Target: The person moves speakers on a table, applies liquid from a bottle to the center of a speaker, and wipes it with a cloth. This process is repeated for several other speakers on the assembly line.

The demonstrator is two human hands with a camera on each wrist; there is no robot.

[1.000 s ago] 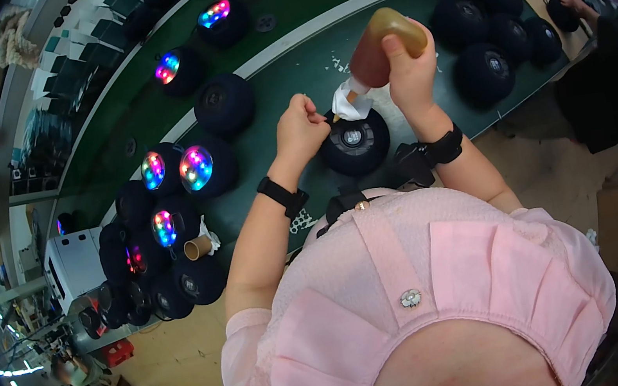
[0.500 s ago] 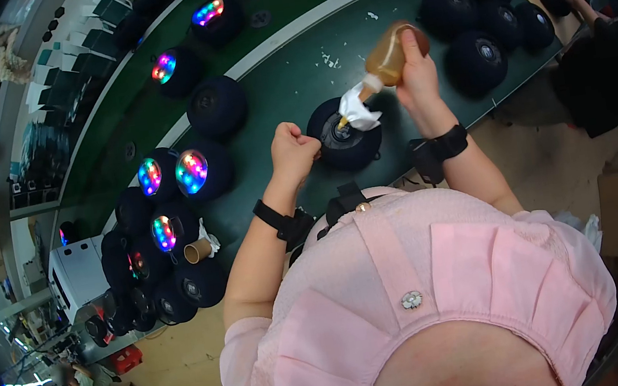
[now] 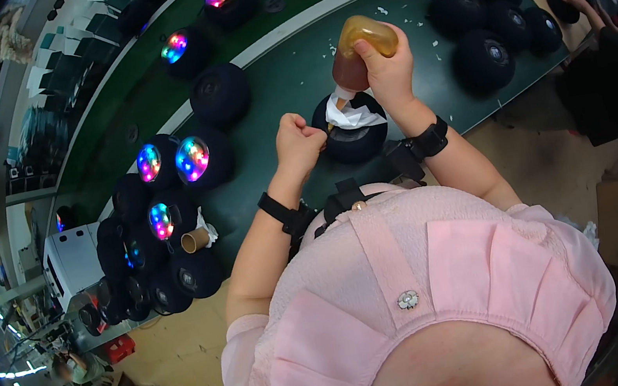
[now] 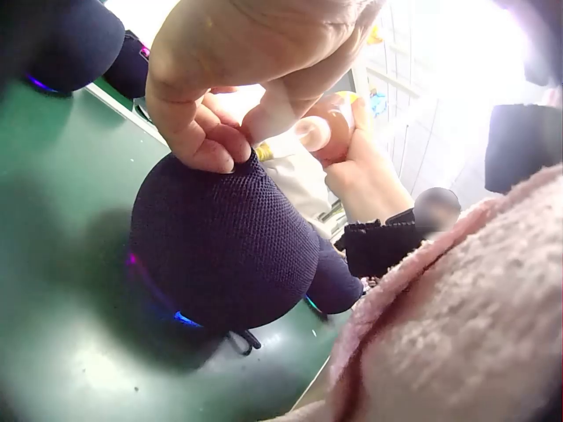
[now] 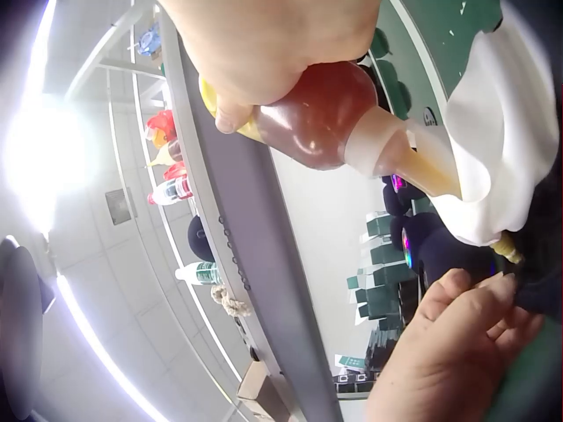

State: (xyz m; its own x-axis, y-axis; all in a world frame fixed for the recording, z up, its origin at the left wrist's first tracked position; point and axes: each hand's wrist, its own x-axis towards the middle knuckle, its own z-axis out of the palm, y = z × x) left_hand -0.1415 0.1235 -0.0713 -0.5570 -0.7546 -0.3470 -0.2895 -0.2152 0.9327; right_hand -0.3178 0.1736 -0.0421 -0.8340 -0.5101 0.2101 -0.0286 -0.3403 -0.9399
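A round dark speaker (image 3: 358,151) covered in mesh fabric sits on the green bench in front of the person. At its left edge the left hand (image 3: 297,145) pinches the mesh between thumb and curled fingers, plainest in the left wrist view. The right hand (image 3: 392,71) grips a squeeze bottle (image 3: 349,69) of amber liquid, tipped nozzle-down above the speaker. White tissue (image 3: 355,115) is wrapped round the nozzle and hides part of the speaker's top. In the right wrist view the nozzle tip (image 5: 508,248) points out of the tissue, close to the left fingertips.
Several dark speakers (image 3: 484,59) stand to the right, and more crowd the left, some with lit domes (image 3: 194,159). A cardboard tube (image 3: 194,241) with tissue lies among those. Another person's hand (image 3: 574,0) works at the far right. White scraps dot the bench (image 3: 293,77).
The bottle leaned right half a second ago with its nozzle over the speaker's middle; now it stands steeper, nozzle at the left edge by the left fingers. The left hand stays beside the speaker.
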